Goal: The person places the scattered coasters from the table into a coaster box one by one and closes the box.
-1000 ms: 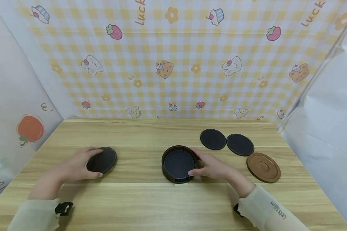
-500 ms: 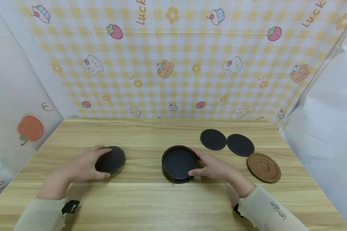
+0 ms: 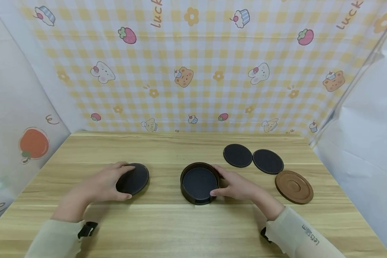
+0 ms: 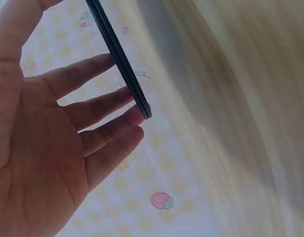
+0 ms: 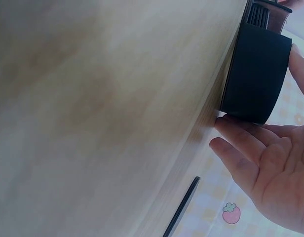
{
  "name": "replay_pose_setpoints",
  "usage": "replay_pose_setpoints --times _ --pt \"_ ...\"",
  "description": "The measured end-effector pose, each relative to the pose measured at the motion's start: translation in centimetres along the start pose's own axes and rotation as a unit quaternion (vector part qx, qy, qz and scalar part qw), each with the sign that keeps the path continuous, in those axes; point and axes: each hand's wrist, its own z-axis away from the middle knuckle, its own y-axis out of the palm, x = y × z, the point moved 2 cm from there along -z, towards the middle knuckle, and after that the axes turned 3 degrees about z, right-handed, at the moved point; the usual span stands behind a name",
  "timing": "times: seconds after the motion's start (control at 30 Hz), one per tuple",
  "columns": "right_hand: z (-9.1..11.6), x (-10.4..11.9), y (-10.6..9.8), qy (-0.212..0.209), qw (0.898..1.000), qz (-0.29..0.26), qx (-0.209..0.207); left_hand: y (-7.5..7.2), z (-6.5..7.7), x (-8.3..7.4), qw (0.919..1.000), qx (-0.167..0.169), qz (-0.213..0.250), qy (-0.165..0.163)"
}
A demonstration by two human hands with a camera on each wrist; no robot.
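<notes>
My left hand pinches a round black coaster by its edges, thumb at the near side and fingers at the far side. In the left wrist view its edge shows two thin layers lying together, raised off the table. At the middle of the table stands a round black coaster holder, with a black coaster on top inside it. Several stacked edges show through its front slot in the right wrist view. My right hand grips the holder's right side, thumb near the slot and fingers behind.
Two black coasters lie flat side by side at the back right. A brown wooden coaster with a ringed recess lies in front of them, to the right of my right hand. A patterned cloth hangs behind the wooden table.
My left hand has moved steadily right with the black coaster, closer to the holder. My right hand and the holder have stayed where they were.
</notes>
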Motion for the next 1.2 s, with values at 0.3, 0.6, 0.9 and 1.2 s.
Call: replay_pose_setpoints --times 0.3,0.6,0.9,1.2 --pt "0.1 0.0 0.1 0.0 1.0 -0.005 -0.001 -0.1 -0.4 -1.7 1.0 0.003 -0.003 0.009" --pt "0.1 0.0 0.0 0.005 1.0 -0.005 0.002 -0.1 -1.9 -3.8 0.9991 0.0 0.005 0.042" --pt "0.1 0.0 0.1 0.007 1.0 -0.007 0.002 0.4 -3.2 -5.5 0.9985 0.008 0.007 0.053" --pt "0.2 0.1 0.0 0.009 1.0 -0.01 0.004 0.8 -4.5 -7.3 0.9978 0.032 0.01 0.057"
